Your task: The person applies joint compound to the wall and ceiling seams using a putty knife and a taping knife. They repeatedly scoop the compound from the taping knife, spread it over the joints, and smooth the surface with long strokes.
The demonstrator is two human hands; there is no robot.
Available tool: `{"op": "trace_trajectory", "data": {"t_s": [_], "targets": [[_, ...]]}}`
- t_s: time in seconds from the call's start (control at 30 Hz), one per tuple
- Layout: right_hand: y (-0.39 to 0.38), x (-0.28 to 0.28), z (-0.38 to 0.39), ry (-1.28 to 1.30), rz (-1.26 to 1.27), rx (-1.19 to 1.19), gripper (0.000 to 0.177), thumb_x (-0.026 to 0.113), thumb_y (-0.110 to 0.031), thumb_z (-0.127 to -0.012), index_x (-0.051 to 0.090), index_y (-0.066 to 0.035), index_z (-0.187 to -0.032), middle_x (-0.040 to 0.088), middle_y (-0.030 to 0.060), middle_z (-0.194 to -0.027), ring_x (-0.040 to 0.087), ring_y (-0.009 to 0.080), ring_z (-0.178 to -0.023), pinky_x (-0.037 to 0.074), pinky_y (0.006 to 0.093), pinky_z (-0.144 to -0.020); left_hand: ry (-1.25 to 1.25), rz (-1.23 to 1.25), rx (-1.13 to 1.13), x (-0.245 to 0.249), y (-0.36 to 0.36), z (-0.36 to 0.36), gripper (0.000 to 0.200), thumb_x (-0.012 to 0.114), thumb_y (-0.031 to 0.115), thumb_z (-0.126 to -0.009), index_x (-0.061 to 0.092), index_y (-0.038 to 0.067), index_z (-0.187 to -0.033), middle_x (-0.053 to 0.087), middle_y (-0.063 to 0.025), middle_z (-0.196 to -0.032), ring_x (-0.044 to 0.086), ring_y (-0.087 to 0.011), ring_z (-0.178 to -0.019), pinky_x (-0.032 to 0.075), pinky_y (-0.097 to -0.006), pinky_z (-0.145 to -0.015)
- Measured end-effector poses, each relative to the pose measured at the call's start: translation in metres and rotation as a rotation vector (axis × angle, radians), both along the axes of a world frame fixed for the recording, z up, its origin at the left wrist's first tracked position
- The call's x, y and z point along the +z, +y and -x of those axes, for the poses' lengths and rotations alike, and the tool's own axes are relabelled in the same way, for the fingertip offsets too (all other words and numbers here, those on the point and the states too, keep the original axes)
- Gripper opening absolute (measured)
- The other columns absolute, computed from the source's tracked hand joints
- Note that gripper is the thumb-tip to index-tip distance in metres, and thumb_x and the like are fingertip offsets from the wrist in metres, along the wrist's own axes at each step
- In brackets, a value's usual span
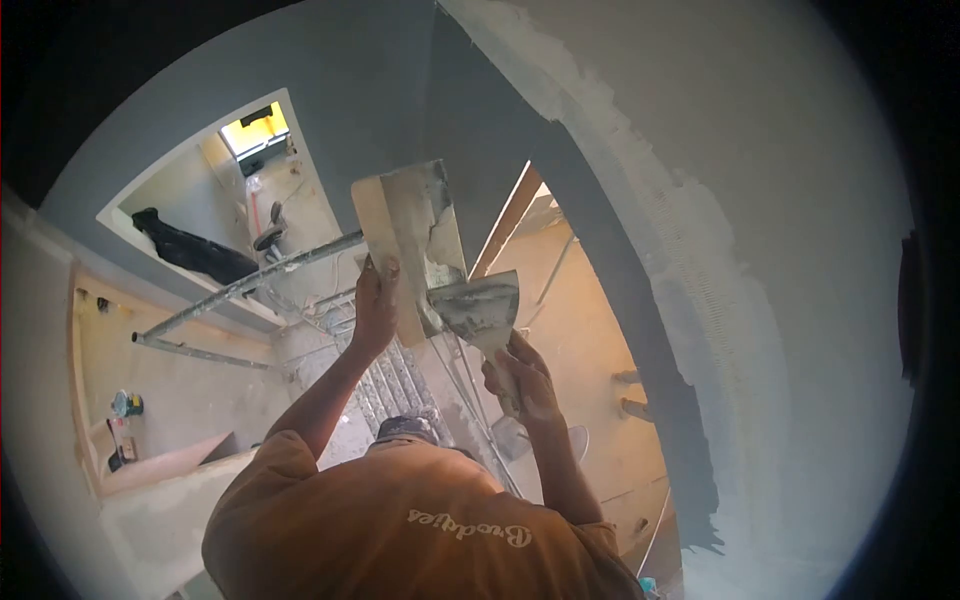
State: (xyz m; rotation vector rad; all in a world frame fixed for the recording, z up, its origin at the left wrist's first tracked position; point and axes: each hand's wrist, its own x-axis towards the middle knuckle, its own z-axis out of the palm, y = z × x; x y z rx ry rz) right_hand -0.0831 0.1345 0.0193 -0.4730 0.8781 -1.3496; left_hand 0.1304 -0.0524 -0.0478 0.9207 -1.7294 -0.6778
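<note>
Touching the left hand's (375, 305) trowel (410, 225), right hand's (522, 385) putty knife (482, 308) carries plaster.

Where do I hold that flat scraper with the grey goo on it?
By the handle at its near end, coming from below, as the right hand does. The scraper has a wide, thin blade, smeared grey, at the far end.

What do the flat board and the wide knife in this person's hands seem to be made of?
The board in the left hand looks like thin pale wood or plastic, matt, smeared with grey plaster. The wide knife in the right hand looks like metal: a thin flat blade with dull sheen under plaster streaks.
</note>
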Motion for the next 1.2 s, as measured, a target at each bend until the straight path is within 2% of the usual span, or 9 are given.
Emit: {"op": "trace_trajectory", "data": {"t_s": [0.03, 0.07, 0.13, 0.33, 0.47, 0.53, 0.67, 0.8, 1.2], "targets": [[-0.003, 0.001, -0.004, -0.058, -0.001, -0.006, 0.046, 0.054, -0.009, -0.100, 0.044, -0.002, -0.144, 0.060, 0.0069, -0.111, 0.055, 0.0133, -0.076, 0.049, 0.0253, -0.061, -0.327, 0.427, 0.150, -0.016, -0.002, -0.002, 0.036, 0.048, 0.025, -0.107, 0.051, -0.003, -0.130, 0.057, -0.0109, -0.099, 0.053, -0.0196, -0.092, 0.045, -0.0367, -0.084], [-0.011, 0.003, -0.006, -0.054, 0.003, 0.004, 0.046, 0.054, -0.009, -0.100, 0.044, -0.002, -0.144, 0.060, 0.0069, -0.111, 0.055, 0.0133, -0.076, 0.049, 0.0253, -0.061, -0.325, 0.429, 0.162, -0.003, 0.003, -0.002, 0.036, 0.048, 0.025, -0.107, 0.051, -0.003, -0.130, 0.057, -0.0109, -0.099, 0.053, -0.0196, -0.092, 0.045, -0.0367, -0.084], [-0.014, 0.005, -0.012, -0.025, 0.035, -0.009, 0.048, 0.055, -0.008, -0.097, 0.043, 0.000, -0.143, 0.057, 0.0056, -0.100, 0.055, 0.0116, -0.076, 0.045, 0.0238, -0.057, 0.066, -0.484, -0.072, 0.032, 0.035, -0.004, 0.033, 0.046, 0.020, -0.106, 0.050, -0.004, -0.128, 0.059, -0.0132, -0.097, 0.055, -0.0220, -0.091, 0.045, -0.0369, -0.084], [-0.038, 0.009, -0.002, 0.049, 0.164, -0.018, 0.042, 0.053, -0.003, -0.099, 0.045, -0.001, -0.141, 0.062, 0.0079, -0.115, 0.058, 0.0120, -0.077, 0.049, 0.0257, -0.060, 0.215, -0.292, -0.098, 0.018, 0.076, 0.001, 0.044, 0.050, 0.037, -0.105, 0.054, -0.003, -0.124, 0.064, -0.0141, -0.096, 0.057, -0.0121, -0.089, 0.047, -0.0315, -0.076], [-0.035, 0.021, 0.013, 0.231, 0.321, -0.059, 0.036, 0.052, -0.001, -0.100, 0.047, 0.001, -0.136, 0.065, 0.0084, -0.107, 0.058, 0.0112, -0.073, 0.048, 0.0261, -0.059, 0.425, -0.642, -0.155, -0.016, 0.091, -0.006, 0.043, 0.055, 0.036, -0.104, 0.054, 0.004, -0.132, 0.066, -0.0083, -0.111, 0.061, -0.0171, -0.100, 0.049, -0.0342, -0.087], [-0.029, 0.025, 0.016, 0.596, 0.507, -0.060, 0.032, 0.059, -0.006, -0.098, 0.052, -0.001, -0.128, 0.062, 0.0071, -0.099, 0.058, 0.0137, -0.075, 0.049, 0.0283, -0.065, 0.521, -0.743, -0.177, -0.053, 0.081, -0.018, 0.048, 0.058, 0.035, -0.102, 0.051, 0.003, -0.137, 0.062, -0.0090, -0.121, 0.057, -0.0179, -0.111, 0.046, -0.0362, -0.096], [-0.037, 0.032, 0.004, 1.454, 0.809, 0.047, 0.060, 0.057, 0.011, -0.084, 0.059, -0.014, -0.138, 0.062, 0.0091, -0.134, 0.064, 0.0270, -0.111, 0.054, 0.0377, -0.094, 0.846, -0.894, -0.489, -0.026, 0.066, -0.038, 0.069, 0.071, 0.040, -0.093, 0.046, 0.002, -0.145, 0.053, -0.0121, -0.143, 0.049, -0.0218, -0.134, 0.041, -0.0413, -0.113], [-0.038, 0.019, 0.001, 1.774, 0.774, 0.116, 0.071, 0.061, 0.009, -0.078, 0.057, -0.022, -0.142, 0.054, 0.0049, -0.144, 0.065, 0.0288, -0.106, 0.057, 0.0393, -0.089, 0.799, -0.672, -0.626, -0.012, 0.046, -0.048, 0.055, 0.067, 0.033, -0.097, 0.048, 0.007, -0.142, 0.062, -0.0061, -0.129, 0.067, -0.0165, -0.110, 0.058, -0.0340, -0.094], [-0.047, -0.026, 0.014, 1.644, 0.580, -0.100, 0.066, 0.048, 0.011, -0.084, 0.059, -0.023, -0.140, 0.055, 0.0121, -0.143, 0.058, 0.0317, -0.124, 0.050, 0.0413, -0.103, 0.776, -0.944, -0.682, -0.016, -0.005, -0.060, 0.066, 0.072, 0.034, -0.093, 0.047, 0.004, -0.145, 0.055, -0.0123, -0.140, 0.060, -0.0217, -0.123, 0.053, -0.0371, -0.104]]}}
